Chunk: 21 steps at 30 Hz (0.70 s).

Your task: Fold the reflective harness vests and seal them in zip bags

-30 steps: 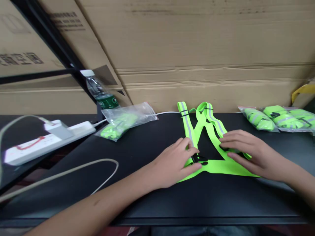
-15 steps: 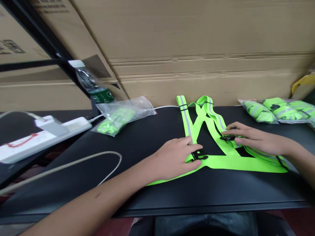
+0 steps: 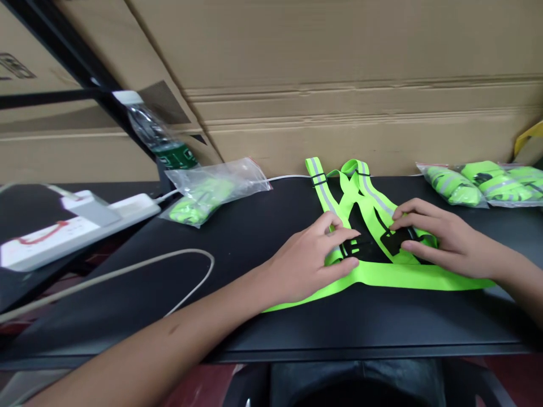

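Note:
A neon-green reflective harness (image 3: 407, 278) with grey stripes lies spread on the black table, its shoulder straps crossing toward the back. My left hand (image 3: 305, 260) is closed around a black pronged buckle half (image 3: 350, 247) at the end of one strap, thumb below and index finger above. On the other side, my right hand (image 3: 449, 237) pinches the flat black socket half of the buckle (image 3: 394, 240), tilted up. The two halves are apart, facing each other across a small gap. My right hand hides part of the strap behind its half.
Bagged green harnesses lie at the back right (image 3: 456, 185) and in a clear bag (image 3: 203, 195) at left. A water bottle (image 3: 173, 154) leans by the cardboard (image 3: 339, 51). A white power strip (image 3: 85, 229) and a looping cable (image 3: 186, 251) occupy the left side.
My right hand has raised and turned the socket half, so its flat face now shows. My left hand has shifted the pronged half slightly up and right. The camera view has moved a little.

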### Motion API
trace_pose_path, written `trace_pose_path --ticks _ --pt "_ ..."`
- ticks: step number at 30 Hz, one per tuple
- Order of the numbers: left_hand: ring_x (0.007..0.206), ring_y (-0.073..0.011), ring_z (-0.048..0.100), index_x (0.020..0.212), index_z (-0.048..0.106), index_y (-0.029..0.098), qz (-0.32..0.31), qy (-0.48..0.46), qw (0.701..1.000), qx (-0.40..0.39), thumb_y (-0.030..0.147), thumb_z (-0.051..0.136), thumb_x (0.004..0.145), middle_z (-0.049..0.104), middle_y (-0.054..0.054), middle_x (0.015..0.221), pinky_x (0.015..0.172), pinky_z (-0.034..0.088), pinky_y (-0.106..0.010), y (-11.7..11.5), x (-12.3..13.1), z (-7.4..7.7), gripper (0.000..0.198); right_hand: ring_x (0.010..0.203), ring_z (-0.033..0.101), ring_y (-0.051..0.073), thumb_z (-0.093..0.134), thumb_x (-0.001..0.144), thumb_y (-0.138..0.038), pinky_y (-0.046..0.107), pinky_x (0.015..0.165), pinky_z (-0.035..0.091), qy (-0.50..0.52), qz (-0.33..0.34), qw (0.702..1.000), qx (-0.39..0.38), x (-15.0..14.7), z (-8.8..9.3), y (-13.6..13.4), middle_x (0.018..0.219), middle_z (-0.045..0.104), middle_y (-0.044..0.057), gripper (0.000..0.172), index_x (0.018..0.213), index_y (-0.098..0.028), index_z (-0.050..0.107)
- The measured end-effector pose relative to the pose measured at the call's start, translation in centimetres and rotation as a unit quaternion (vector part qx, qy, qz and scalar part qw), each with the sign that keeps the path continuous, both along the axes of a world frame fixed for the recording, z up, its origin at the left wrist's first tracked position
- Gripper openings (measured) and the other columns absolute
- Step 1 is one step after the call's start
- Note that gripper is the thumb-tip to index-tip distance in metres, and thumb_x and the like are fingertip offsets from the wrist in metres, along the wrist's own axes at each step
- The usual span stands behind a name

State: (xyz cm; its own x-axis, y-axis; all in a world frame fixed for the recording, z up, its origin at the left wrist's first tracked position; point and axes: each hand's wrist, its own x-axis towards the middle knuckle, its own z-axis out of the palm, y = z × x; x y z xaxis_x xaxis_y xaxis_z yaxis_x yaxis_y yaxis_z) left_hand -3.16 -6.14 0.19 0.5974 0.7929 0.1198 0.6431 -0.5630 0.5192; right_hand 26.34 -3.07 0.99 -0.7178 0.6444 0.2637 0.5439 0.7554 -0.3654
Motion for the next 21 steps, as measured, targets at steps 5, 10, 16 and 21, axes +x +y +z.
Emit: trace_pose_path --ticks 5,10,16,21 --pt "0.096 -0.0210 0.062 0.135 0.059 0.024 -0.020 0.019 1.000 -0.015 0.050 0.052 0.097 0.053 -0.008 0.124 0.089 0.053 -0.040 -0.2 0.4 -0.2 0.046 0.118 0.058 0.029 0.058 0.096 -0.037 0.045 0.100 0.052 0.041 0.004 0.999 0.027 -1.4 -1.2 -0.9 0.126 0.054 0.013 0.029 0.123 -0.026 0.057" --pt "0.097 -0.0207 0.063 0.137 0.059 0.026 -0.023 0.013 0.999 -0.025 0.051 0.050 0.099 0.054 -0.008 0.125 0.094 0.052 -0.041 -0.1 0.4 -0.4 0.047 0.118 0.056 0.028 0.056 0.097 -0.034 0.046 0.099 0.052 0.066 0.014 0.997 0.030 -2.2 -2.5 -1.0 0.123 0.053 0.013 0.029 0.125 -0.026 0.051" --pt "0.096 -0.0206 0.064 0.139 0.057 0.026 -0.007 0.009 0.998 -0.055 0.051 0.051 0.099 0.052 -0.008 0.130 0.097 0.050 -0.042 0.1 0.0 -0.7 0.048 0.116 0.055 0.027 0.055 0.098 -0.030 0.045 0.099 0.050 0.095 0.008 0.994 0.060 -2.0 -2.6 -0.9 0.121 0.051 0.012 0.028 0.125 -0.026 0.049" --pt "0.105 -0.0212 0.061 0.136 0.058 0.024 -0.023 -0.038 0.996 -0.081 0.046 0.053 0.099 0.053 -0.007 0.125 0.102 0.048 -0.040 0.2 0.2 -0.8 0.044 0.119 0.052 0.028 0.053 0.099 -0.028 0.046 0.101 0.047 0.092 0.015 0.994 0.054 -2.3 -2.8 -1.0 0.122 0.050 0.012 0.030 0.127 -0.026 0.045"
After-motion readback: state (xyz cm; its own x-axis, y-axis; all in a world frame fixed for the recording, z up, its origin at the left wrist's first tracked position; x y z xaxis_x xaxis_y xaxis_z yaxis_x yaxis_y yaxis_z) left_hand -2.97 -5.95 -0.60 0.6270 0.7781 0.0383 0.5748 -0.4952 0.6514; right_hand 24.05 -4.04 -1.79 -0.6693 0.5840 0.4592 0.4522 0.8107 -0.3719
